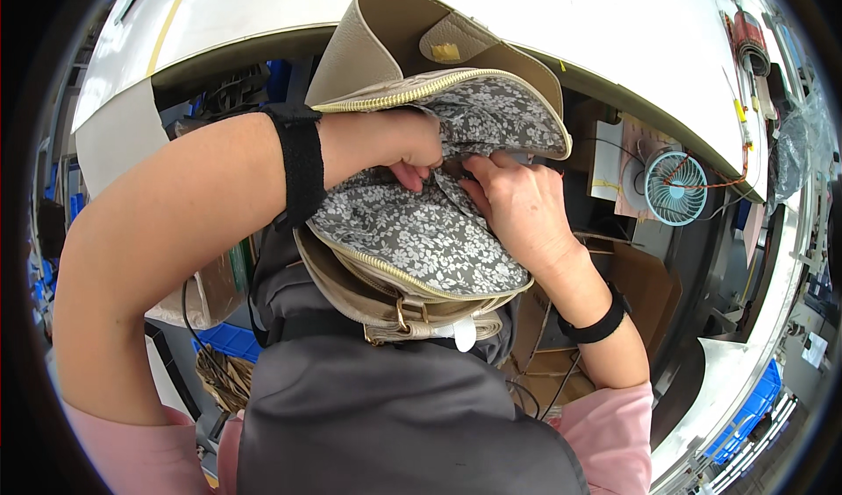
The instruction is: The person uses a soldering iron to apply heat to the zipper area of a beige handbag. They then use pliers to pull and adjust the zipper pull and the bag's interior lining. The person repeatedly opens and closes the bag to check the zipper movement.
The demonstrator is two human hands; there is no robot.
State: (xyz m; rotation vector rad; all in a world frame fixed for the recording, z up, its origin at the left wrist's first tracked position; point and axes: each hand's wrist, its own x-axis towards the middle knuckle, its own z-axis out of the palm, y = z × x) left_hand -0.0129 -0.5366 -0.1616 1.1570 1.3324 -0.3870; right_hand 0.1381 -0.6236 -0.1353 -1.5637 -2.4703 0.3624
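A beige handbag (355, 61) lies unzipped against my lap and the table edge, its gold zipper (386, 100) parted wide. Inside shows a grey lining (421, 241) printed with white flowers. My left hand (412, 149) reaches into the mouth from the left, fingers curled; what they hold, if anything, is hidden. From the right, my right hand (522, 201) pinches a raised fold of the lining close to the left fingers. A strap with a gold buckle (402, 315) and a white tag (465, 334) hang at the bag's near side.
A white table (614, 39) spans the far side, with its edge behind the bag. At the right stand a small light-blue fan (675, 188) with cables and an open cardboard box (645, 289). Blue bins (230, 341) sit low at the left.
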